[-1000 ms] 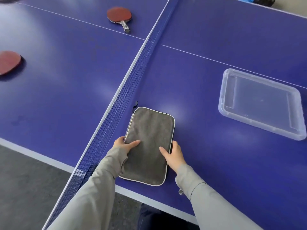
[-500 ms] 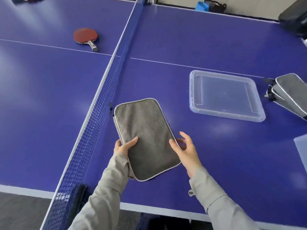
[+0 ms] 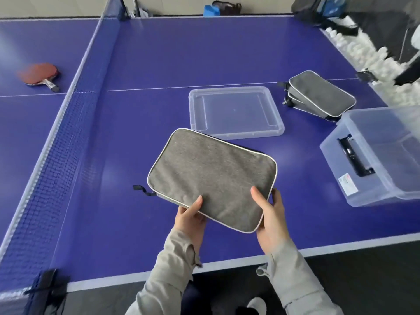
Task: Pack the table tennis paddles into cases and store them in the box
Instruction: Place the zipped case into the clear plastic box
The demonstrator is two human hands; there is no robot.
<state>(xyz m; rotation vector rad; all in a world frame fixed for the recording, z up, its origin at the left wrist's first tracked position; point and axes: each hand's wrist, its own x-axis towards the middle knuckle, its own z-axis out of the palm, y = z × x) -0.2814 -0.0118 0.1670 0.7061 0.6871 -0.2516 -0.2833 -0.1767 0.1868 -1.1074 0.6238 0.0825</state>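
I hold a grey zipped paddle case (image 3: 211, 176) with white piping above the blue table, tilted toward the right. My left hand (image 3: 190, 218) grips its near edge, thumb on top. My right hand (image 3: 270, 214) grips its near right corner. A clear plastic box (image 3: 377, 160) stands at the right edge of the table, open side up. Its clear lid (image 3: 235, 111) lies flat just beyond the case. Two more grey cases (image 3: 320, 95) are stacked at the far right. A red paddle (image 3: 39, 75) lies across the net on the left.
The net (image 3: 68, 123) runs from near left to far centre, with its clamp (image 3: 48, 285) at the near table edge. Several white balls (image 3: 363, 48) lie heaped beyond the far right corner. Bags (image 3: 223, 9) sit on the floor behind the table.
Both hands have lifted the grey case off the table by the net and carried it right, turning it. The view has swung right, bringing the clear box into sight.
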